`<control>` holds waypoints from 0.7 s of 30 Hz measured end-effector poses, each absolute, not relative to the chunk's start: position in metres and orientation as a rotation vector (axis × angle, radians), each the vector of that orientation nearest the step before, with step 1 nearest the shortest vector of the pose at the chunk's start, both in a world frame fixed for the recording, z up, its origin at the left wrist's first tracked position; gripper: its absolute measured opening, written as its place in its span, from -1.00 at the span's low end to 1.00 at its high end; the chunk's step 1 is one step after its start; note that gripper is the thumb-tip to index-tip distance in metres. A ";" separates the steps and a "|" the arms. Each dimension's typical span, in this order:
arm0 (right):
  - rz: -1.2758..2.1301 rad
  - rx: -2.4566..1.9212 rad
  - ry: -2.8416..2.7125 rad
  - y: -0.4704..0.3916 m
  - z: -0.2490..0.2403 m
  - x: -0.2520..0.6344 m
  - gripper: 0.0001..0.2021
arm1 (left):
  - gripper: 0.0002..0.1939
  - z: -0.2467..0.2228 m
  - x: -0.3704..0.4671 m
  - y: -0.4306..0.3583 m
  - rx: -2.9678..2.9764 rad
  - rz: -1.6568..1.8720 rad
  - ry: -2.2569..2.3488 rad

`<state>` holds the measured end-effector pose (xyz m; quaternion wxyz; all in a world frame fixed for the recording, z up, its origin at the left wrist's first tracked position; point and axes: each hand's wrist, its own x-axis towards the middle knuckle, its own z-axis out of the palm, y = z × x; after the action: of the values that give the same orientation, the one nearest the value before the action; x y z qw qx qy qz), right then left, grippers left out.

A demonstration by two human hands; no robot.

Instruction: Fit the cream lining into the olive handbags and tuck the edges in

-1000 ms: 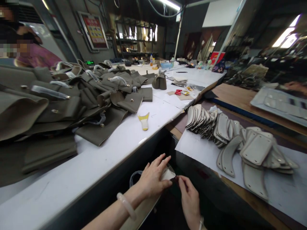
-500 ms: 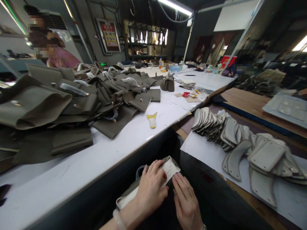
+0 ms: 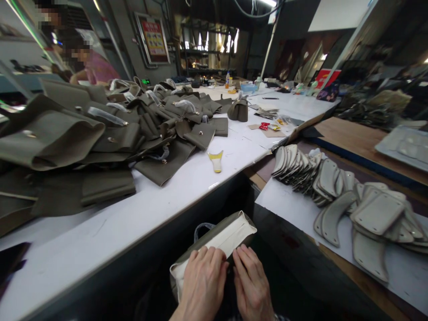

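A dark olive handbag lies tilted in front of me, below the table edge, with a long off-white strip facing up. A loop handle in clear wrap sticks out on its far side. My left hand is closed over the near edge of the strip, fingers curled and knuckles up. Close beside it, my right hand has its fingers together, pinching the same edge nearer the right end. Both thumbs are mostly hidden, and so is the bag's lower part.
Olive bags are heaped on the white table at left. A yellow-and-white Y-shaped piece lies near its edge. At right, stacked grey panels cover a lower board. A person in pink is at the far left.
My left hand has drawn back from the right end of the strip towards its near edge, uncovering more white. My right hand has shifted slightly down along that edge. The view has tilted a little.
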<state>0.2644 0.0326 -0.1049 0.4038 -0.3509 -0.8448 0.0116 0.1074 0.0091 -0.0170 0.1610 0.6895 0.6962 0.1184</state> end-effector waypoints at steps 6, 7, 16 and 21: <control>0.066 -0.781 -2.138 0.024 -0.095 0.253 -0.42 | -0.78 -0.016 0.104 -0.001 1.853 0.408 2.075; 0.071 -0.761 -2.134 0.023 -0.094 0.251 -0.41 | -0.78 -0.015 0.103 -0.003 1.838 0.421 2.083; 0.142 -0.632 -2.186 0.013 -0.103 0.244 -0.42 | -0.86 -0.020 0.093 -0.027 1.723 0.658 2.156; 0.120 -0.549 -2.173 0.009 -0.099 0.234 -0.46 | -0.85 -0.032 0.092 -0.042 1.710 1.009 2.152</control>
<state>0.2343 0.0090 -0.0988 0.4335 -0.2206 -0.8724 0.0480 0.0916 -0.0419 -0.0320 0.1064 0.5807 0.7308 0.3426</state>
